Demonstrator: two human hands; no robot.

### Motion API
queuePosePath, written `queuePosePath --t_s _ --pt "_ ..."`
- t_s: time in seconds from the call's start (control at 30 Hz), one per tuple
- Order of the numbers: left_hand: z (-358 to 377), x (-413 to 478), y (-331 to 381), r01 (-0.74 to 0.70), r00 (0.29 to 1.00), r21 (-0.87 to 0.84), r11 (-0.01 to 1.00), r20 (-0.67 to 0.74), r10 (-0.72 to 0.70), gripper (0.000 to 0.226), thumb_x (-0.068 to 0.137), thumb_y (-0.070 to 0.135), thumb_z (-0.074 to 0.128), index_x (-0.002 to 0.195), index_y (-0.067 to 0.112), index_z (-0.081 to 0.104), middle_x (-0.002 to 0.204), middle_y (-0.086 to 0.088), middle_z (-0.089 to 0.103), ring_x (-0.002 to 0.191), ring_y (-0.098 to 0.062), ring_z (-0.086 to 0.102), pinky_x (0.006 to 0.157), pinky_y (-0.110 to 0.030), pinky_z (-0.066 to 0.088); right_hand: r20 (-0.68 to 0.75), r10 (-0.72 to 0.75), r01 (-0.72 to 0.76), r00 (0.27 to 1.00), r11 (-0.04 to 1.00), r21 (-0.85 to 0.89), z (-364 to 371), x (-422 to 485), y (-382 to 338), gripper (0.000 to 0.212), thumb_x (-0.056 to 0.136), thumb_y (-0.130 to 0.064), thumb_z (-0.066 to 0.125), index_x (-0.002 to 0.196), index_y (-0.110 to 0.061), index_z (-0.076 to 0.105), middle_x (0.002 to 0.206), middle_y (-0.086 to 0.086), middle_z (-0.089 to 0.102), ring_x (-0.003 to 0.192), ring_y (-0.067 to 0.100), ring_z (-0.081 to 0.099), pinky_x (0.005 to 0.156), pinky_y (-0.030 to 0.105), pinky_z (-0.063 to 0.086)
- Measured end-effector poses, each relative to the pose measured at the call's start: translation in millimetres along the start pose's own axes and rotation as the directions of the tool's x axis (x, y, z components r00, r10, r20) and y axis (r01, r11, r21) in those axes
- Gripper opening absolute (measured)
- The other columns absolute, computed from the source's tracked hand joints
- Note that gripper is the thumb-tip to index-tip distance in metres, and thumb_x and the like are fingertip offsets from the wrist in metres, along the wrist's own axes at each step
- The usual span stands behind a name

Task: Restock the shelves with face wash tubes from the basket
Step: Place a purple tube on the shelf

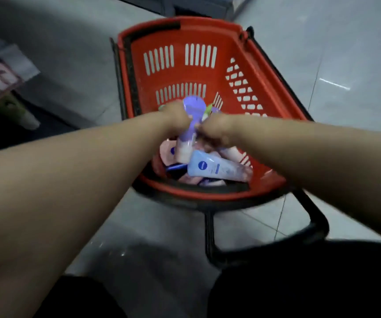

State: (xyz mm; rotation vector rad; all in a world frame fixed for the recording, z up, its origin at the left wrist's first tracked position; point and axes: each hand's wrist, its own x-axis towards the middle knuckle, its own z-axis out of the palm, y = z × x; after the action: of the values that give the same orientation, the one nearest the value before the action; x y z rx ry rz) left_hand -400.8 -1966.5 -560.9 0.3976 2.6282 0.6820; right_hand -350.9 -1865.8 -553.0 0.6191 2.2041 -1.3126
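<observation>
Two hands in red basket (263, 72), left hand (177, 118) gripping purple tube (190, 105), right hand (214, 131) grip unclear, tubes (212, 168) heaped near rim

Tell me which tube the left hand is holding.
The purple tube, gripped in the left hand; the light blue tube and the pink ones lie loose below.

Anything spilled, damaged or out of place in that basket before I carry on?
Nothing looks spilled or broken. The tubes just lie jumbled at the near end of the red plastic basket, a light blue tube crosswise on top. The left hand grips a purple tube; the right hand's hold is too blurred to tell.
</observation>
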Motion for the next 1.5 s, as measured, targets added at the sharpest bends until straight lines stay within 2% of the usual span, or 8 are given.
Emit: queuePosePath --t_s 0.13,0.3,0.57,0.83,0.93,1.03,1.17,1.5 --pt "-42 -70 9 -0.092 0.978 -0.517 0.851 -0.206 -0.019 0.016 0.095 0.019 0.052 0.104 0.007 0.058 0.105 -0.017 0.065 0.094 -0.026 0.062 0.084 -0.040 0.051 -0.002 -0.129 0.128 0.992 0.985 0.118 -10 -73 -43 0.027 0.101 -0.011 0.035 0.078 -0.016 0.048 0.079 0.004 0.054 0.066 0.013 0.051 0.062 0.026 0.044" --pt "-100 -160 11 -0.165 0.942 -0.699 0.695 -0.321 -0.099 0.023 0.093 0.025 0.056 0.072 0.020 0.049 0.078 -0.004 0.059 0.071 -0.019 0.055 0.070 -0.035 0.052 -0.007 -0.328 0.318 0.945 0.911 0.262 9 -149 -74 0.023 0.101 -0.018 0.042 0.083 -0.018 0.057 0.085 0.001 0.062 0.081 0.017 0.059 0.086 0.036 0.051" --pt "-189 -308 -39 -0.247 0.905 -0.816 0.522 -0.387 -0.176 0.025 0.098 0.013 0.046 0.121 0.008 0.056 0.104 -0.007 0.062 0.079 -0.011 0.062 0.054 -0.020 0.055 0.089 -0.566 0.535 0.820 0.812 0.235 94 -254 -154 0.013 0.100 -0.017 0.045 0.097 -0.014 0.057 0.083 0.002 0.063 0.071 0.013 0.060 0.063 0.025 0.051" --pt "-225 -413 -109 -0.225 0.823 -0.737 0.638 -0.494 -0.280 0.024 0.094 0.004 0.050 0.110 0.020 0.057 0.106 -0.005 0.063 0.095 -0.022 0.063 0.083 -0.035 0.052 0.194 -0.692 0.670 0.695 0.722 0.174 191 -321 -199 0.014 0.099 -0.013 0.046 0.090 -0.012 0.057 0.080 0.005 0.061 0.065 0.012 0.058 0.067 0.026 0.053" --pt "-231 -447 -134 -0.195 0.731 -0.707 0.680 -0.567 -0.379 0.022 0.094 0.008 0.052 0.114 0.010 0.060 0.099 -0.004 0.063 0.079 -0.014 0.060 0.060 -0.018 0.051 0.244 -0.733 0.721 0.635 0.676 0.156 228 -333 -214 0.016 0.097 -0.013 0.051 0.082 -0.016 0.058 0.093 0.011 0.064 0.073 0.015 0.059 0.085 0.037 0.052" --pt "-234 -482 -158 -0.162 0.659 -0.703 0.693 -0.599 -0.454 0.018 0.094 0.014 0.054 0.110 0.018 0.061 0.099 0.001 0.065 0.086 -0.016 0.059 0.070 -0.030 0.048 0.341 -0.740 0.735 0.580 0.656 0.173 266 -345 -229 0.009 0.096 -0.012 0.052 0.097 -0.009 0.060 0.096 0.011 0.065 0.082 0.019 0.062 0.085 0.038 0.053" --pt "-256 -547 -205 -0.134 0.490 -0.687 0.714 -0.672 -0.555 0.021 0.094 0.008 0.053 0.113 0.013 0.060 0.088 0.003 0.061 0.076 -0.009 0.055 0.060 -0.021 0.045 0.484 -0.746 0.834 0.458 0.549 0.058 340 -378 -263 0.016 0.094 -0.017 0.056 0.108 -0.012 0.059 0.098 0.006 0.063 0.091 0.020 0.058 0.091 0.043 0.051" --pt "-284 -585 -193 -0.178 0.466 -0.662 0.728 -0.708 -0.531 0.026 0.094 0.017 0.056 0.119 0.021 0.060 0.107 0.006 0.065 0.090 -0.008 0.061 0.060 -0.021 0.046 0.538 -0.766 0.875 0.351 0.474 0.103 338 -407 -294 0.018 0.096 -0.018 0.052 0.112 -0.021 0.060 0.091 -0.006 0.065 0.078 0.007 0.062 0.080 0.030 0.053"
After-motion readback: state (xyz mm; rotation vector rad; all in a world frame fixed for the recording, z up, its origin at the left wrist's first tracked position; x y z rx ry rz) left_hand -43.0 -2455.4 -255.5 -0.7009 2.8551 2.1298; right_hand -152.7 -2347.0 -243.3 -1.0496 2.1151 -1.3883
